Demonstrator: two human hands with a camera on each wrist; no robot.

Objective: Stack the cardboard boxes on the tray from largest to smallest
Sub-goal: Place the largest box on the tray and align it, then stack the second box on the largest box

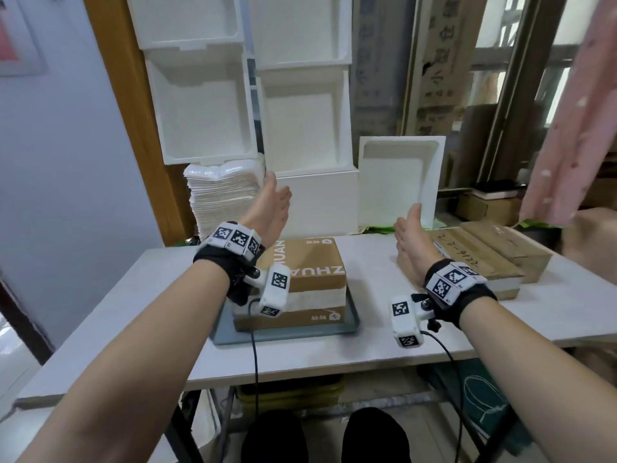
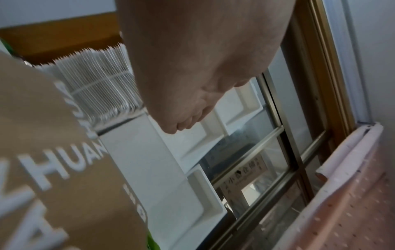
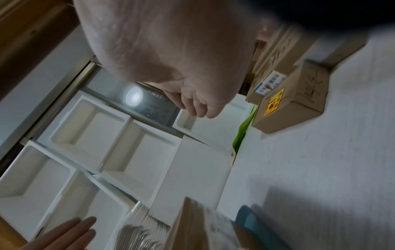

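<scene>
A grey-blue tray (image 1: 353, 324) sits on the white table (image 1: 367, 345) and carries a stack. At the bottom lies a wide brown cardboard box (image 1: 300, 320), then a white layer (image 1: 320, 299), then a smaller brown box printed ZHUAN (image 1: 307, 262), which also fills the lower left of the left wrist view (image 2: 53, 169). My left hand (image 1: 272, 202) is raised above the stack's far left corner, fingers straight, holding nothing. My right hand (image 1: 412, 235) hovers open to the right of the stack, beside two flat cardboard boxes (image 1: 474, 262). Neither hand touches a box.
White foam trays (image 1: 300, 128) lean in rows against the back wall. A pile of white paper bags (image 1: 223, 198) stands behind the tray. A pink cloth (image 1: 574, 128) hangs at the right. The labelled boxes (image 3: 288, 101) lie near the table's right end.
</scene>
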